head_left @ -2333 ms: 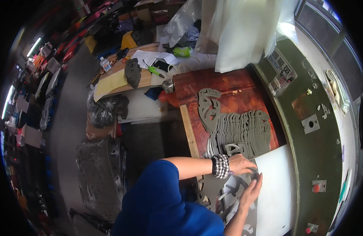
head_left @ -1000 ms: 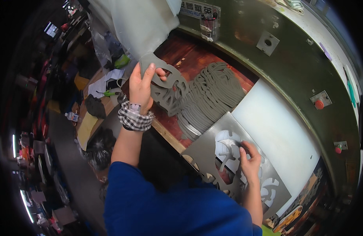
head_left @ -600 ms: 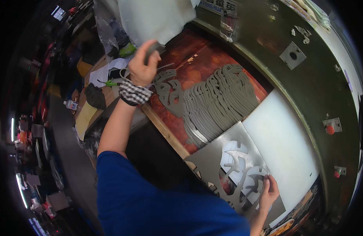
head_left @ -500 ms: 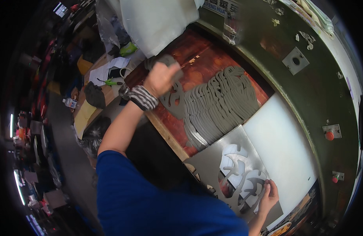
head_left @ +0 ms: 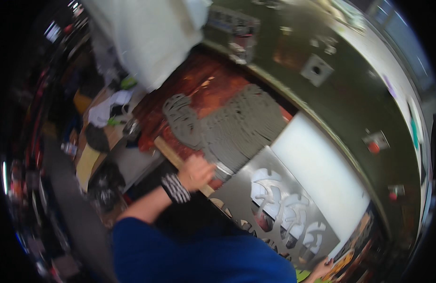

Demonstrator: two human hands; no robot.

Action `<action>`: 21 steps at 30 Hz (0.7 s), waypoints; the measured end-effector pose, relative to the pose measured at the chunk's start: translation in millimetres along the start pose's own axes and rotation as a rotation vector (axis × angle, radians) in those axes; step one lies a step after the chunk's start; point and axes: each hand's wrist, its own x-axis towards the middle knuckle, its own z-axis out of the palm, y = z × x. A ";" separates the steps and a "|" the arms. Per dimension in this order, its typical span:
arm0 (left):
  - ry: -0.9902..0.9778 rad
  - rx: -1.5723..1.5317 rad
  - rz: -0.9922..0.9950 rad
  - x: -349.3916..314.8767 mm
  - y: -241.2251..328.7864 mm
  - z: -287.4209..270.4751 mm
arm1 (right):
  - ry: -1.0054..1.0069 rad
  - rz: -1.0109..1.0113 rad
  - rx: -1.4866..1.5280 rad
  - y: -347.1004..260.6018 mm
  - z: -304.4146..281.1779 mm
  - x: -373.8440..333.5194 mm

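A grey sheet (head_left: 297, 183) with several shaped cut-outs lies across the near end of the work surface. At its near right corner, my right hand (head_left: 322, 270) has its fingers closed on the edge. My left hand (head_left: 197, 173), with a striped band at the wrist, is over the wooden edge strip, close to the sheet's far left corner. Motion blurs its fingers, so any grip is unclear. Beyond it, a long row of overlapping grey cut pieces (head_left: 244, 125) rests on the reddish board (head_left: 154, 111). A smaller stack of grey pieces (head_left: 182, 122) lies left of that row.
A white slab (head_left: 317, 160) lies right of the sheet, beside a green machine body (head_left: 274, 52) with red buttons. Clear plastic sheeting (head_left: 147, 42) hangs at the far left. A side table (head_left: 121, 99) holds papers and a dark grey piece (head_left: 96, 137). A black plastic bag (head_left: 107, 181) is nearby.
My left hand has come back from the smaller stack towards me, leaving that stack in view. My right hand has moved from the cut-outs to the sheet's near right corner. The view has shifted.
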 end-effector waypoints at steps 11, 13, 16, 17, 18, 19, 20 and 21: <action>0.145 -0.449 -0.420 2.5 44.9 70.4 | 0.006 0.192 0.514 -13.9 7.9 -44.0; 0.037 -0.397 -0.627 3.9 55.4 51.7 | -0.136 0.201 0.755 -0.8 -6.1 -60.7; -0.137 -0.542 -0.568 31.0 85.3 36.8 | -0.025 0.308 0.843 30.4 -25.0 -87.8; -0.192 -0.603 -0.538 38.1 97.2 33.8 | 0.009 0.410 0.948 42.0 -34.4 -98.7; -0.243 -0.656 -0.468 45.4 110.6 33.7 | 0.019 0.428 0.897 57.8 -46.2 -111.0; -0.315 -0.744 -0.473 50.4 124.6 35.3 | 0.017 0.486 0.866 73.0 -57.9 -126.2; -0.391 -0.830 -0.478 56.1 137.9 37.9 | 0.062 0.556 0.911 84.1 -67.4 -140.3; -0.474 -0.914 -0.479 62.4 150.4 40.6 | 0.133 0.628 0.985 93.2 -76.4 -157.2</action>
